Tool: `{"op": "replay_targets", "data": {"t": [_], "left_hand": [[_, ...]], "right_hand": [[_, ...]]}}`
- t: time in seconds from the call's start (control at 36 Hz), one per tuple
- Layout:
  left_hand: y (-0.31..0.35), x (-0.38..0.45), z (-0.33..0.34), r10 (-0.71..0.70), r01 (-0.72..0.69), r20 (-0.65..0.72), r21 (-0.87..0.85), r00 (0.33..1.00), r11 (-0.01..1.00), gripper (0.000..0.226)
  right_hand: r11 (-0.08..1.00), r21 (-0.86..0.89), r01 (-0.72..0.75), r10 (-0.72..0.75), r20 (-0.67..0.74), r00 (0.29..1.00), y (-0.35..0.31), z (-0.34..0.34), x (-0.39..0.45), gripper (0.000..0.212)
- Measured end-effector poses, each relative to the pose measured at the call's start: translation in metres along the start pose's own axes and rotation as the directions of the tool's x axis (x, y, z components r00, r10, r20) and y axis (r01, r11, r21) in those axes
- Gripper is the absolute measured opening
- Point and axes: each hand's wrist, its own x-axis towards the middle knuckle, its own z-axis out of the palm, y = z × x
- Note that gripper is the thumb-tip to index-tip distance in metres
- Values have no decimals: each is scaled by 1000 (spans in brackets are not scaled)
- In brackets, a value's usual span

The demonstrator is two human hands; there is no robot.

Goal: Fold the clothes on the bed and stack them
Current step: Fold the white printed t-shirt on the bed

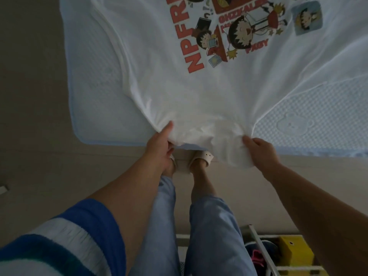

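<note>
- A white rack [256, 242] stands at the lower right, holding a yellow box [296, 253] and dark items — beside the person's legs.
- The left hand [159, 148] and right hand [260, 150] each pinch the near edge of the white T-shirt [179, 92], held apart.
- The shirt lies print-up on the bed [318, 112], its near edge lifted off the mattress edge; red letters and cartoon figures show.
- The bed cover is pale and quilted, edged in light blue — beige floor [29, 96] lies to the left.
</note>
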Motion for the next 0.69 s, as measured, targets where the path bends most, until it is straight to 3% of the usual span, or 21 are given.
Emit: {"op": "replay_targets", "data": {"t": [0.11,0.19,0.25,0.33,0.42,0.53,0.61,0.69], "left_hand": [[-13,-2,6,12,-14,68,28,998,999,35],[-14,-1,9,42,-40,18,-90,999,995,20],[-14,-1,10,44,-45,-20,-67,999,997,15],[-18,1,9,66,-59,-46,134,997,989,20],[-24,4,2,136,-92,-94,372,986,924,28],[-5,6,-7,343,-161,-107,729,933,665,23],[25,-5,-14,411,-153,-137,787,901,598,24],[37,-7,-21,417,-179,-95,802,904,569,16]], "right_hand": [[999,-47,22,-21,23,1000,4,-2,2,24],[999,-33,8,-7,31,1000,7,-9,3,18],[998,52,-47,45,37,998,8,-11,3,17],[997,25,-67,67,27,997,11,-9,5,17],[975,-217,-42,34,-39,999,15,-5,2,24],[946,-324,-31,-9,-121,993,-2,-12,-3,54],[926,-374,48,-109,-145,983,-29,-25,-11,61],[923,-379,62,-102,-88,991,-33,-20,-17,55]]}}
